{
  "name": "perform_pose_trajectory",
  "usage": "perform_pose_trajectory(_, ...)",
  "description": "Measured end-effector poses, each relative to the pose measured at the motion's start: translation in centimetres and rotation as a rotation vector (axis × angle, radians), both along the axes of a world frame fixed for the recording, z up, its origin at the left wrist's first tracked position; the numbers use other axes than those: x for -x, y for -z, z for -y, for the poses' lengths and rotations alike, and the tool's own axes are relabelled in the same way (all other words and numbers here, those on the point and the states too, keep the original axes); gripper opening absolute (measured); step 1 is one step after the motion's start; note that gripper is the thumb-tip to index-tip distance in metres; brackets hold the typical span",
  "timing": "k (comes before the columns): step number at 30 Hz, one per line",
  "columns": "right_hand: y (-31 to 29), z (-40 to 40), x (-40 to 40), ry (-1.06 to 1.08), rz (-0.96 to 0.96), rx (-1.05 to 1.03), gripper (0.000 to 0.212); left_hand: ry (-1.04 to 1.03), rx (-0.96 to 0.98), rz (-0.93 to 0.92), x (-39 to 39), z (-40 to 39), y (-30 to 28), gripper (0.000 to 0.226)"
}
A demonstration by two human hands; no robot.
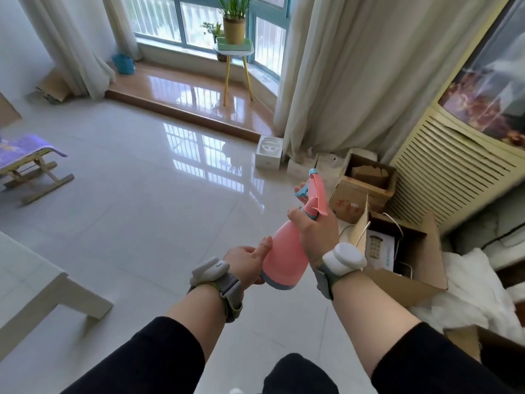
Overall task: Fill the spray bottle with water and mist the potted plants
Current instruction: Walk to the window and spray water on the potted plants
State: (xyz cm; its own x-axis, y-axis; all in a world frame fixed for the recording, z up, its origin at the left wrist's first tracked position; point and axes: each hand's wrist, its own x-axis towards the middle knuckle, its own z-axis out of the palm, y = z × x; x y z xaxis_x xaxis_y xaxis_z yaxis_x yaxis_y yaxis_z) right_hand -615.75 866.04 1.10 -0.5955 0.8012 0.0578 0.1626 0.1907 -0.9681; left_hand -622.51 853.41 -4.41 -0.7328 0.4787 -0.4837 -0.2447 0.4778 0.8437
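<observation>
Fingers of the right hand (315, 231) curl round the neck of the spray bottle (287, 257), with a fingertip showing at the blue trigger. The left hand (247, 261) holds the bottle's base, its thumb laid along the pink side; its other fingers are hidden beneath the bottle. The bottle is pink with a pale blue collar, trigger, nozzle tip and bottom band. It is tilted, nozzle pointing up and away, and is held in the air above the glossy tiled floor (147, 211). Both wrists carry grey-strapped white devices. Well beyond the bottle, by the window, potted plants (233, 22) stand on a small stool (233, 52) with yellow legs. Just right of the bottle sit open cardboard boxes (366, 183).
</observation>
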Motion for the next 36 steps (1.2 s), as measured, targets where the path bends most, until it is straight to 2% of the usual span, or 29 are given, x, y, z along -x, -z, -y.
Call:
perform_pose_trajectory(6, 0.5, -7.4, 8.7, 0.029, 0.062, 0.05, 0.019, 0.058, 0.078, -0.079, 8.2, -7.3, 0.3, 0.056)
perform_pose_trajectory(10, 0.8, -13.7, 15.1, 0.024, 0.071, 0.06, 0.034, 0.017, 0.101, -0.143, 14.2, -13.5, 0.4, 0.056)
perform_pose_trajectory(15, -0.7, -20.5, 22.7, -0.053, 0.065, 0.031, 0.014, -0.096, 0.017, -0.109, 20.8, -20.4, -0.9, 0.034)
perform_pose_trajectory(18, -0.7, -23.3, 26.8, -0.067, 0.084, 0.012, 0.019, -0.13, -0.017, -0.075, 24.3, -23.3, -1.1, 0.029)
perform_pose_trajectory(21, -0.2, -25.4, 30.9, -0.062, 0.091, 0.032, 0.014, -0.148, -0.015, -0.055, 27.9, -25.2, -0.7, 0.032)
perform_pose_trajectory(27, 1.0, -29.5, 41.1, -0.061, 0.105, 0.049, 0.018, -0.115, -0.006, -0.058, 38.2, -29.3, 0.3, 0.04)
perform_pose_trajectory(31, 0.5, -32.4, 49.6, -0.039, 0.104, 0.014, 0.038, -0.057, 0.018, -0.088, 47.7, -32.3, 0.1, 0.04)
perform_pose_trajectory(36, -0.4, -36.0, 58.8, 0.019, 0.114, 0.026, 0.039, 0.006, 0.019, -0.094, 57.5, -36.2, -0.7, 0.043)
